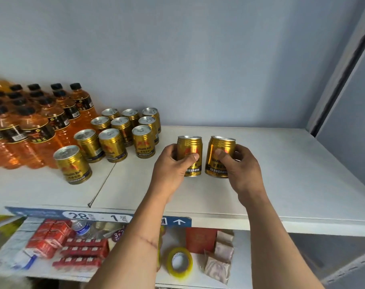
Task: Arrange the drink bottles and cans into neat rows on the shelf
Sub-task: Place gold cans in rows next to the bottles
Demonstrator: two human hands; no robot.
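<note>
My left hand [173, 163] grips an upright gold can [189, 147] and my right hand [238, 165] grips a second gold can [219, 151], tilted slightly left. Both cans are just above or on the white shelf [281, 174], side by side near its middle. To their left stand several more gold cans [123, 132] in rough rows, with one gold can [73, 164] set apart near the front. Orange drink bottles [42, 122] with black caps fill the shelf's left end.
The shelf's right half is bare up to the grey side wall [344, 80]. A lower shelf holds red boxes [52, 238], a water bottle [82, 227], a yellow tape roll [180, 262] and small packets [221, 255].
</note>
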